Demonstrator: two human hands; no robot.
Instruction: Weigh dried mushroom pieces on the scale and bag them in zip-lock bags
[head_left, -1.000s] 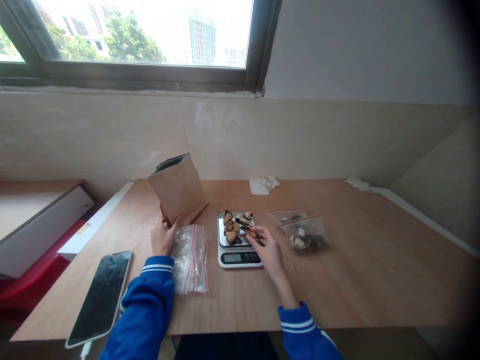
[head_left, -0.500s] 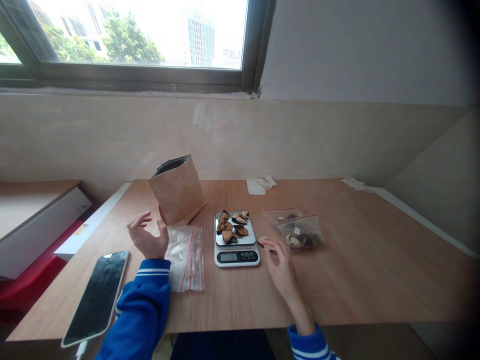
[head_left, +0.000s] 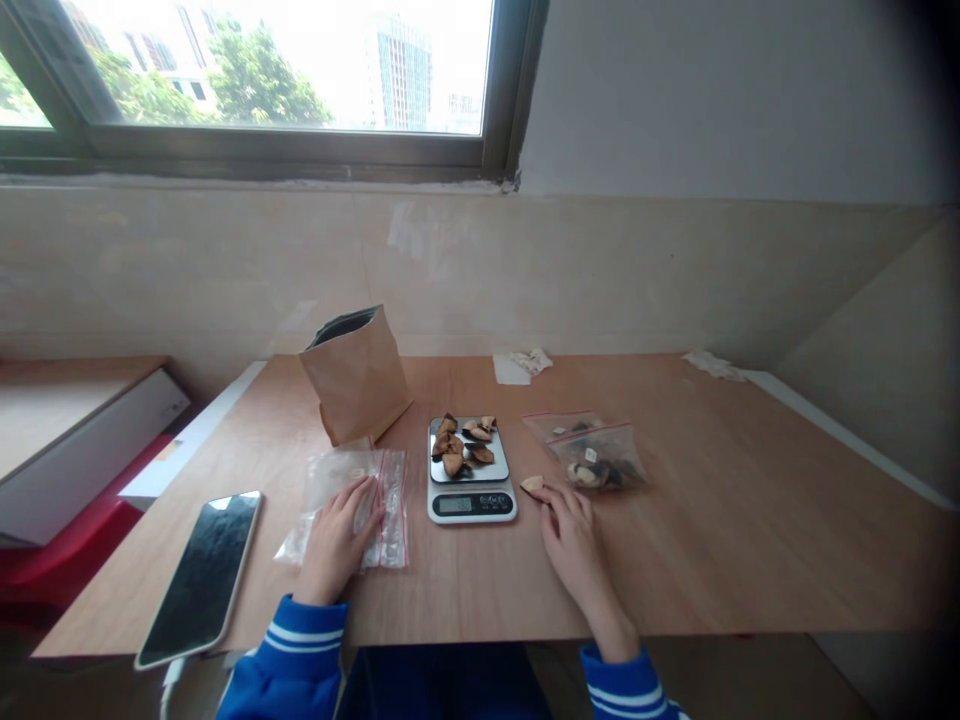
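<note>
Blue-cuffed L hand [head_left: 334, 540] lies flat and open, not clenched, on clear zip bag [head_left: 328, 482]. R hand [head_left: 574, 535] is loosely curled, fingers [head_left: 559, 497] right by pale dried piece [head_left: 533, 484] on table; can't tell if gripping. More dried pieces [head_left: 454, 455] sit on steel plate of digital scale [head_left: 472, 507]; others in 2nd zip bag [head_left: 596, 462]. Risks: R hand bumps scale, skewing reading; edge pieces slide off; thin bag slips under palm.
</note>
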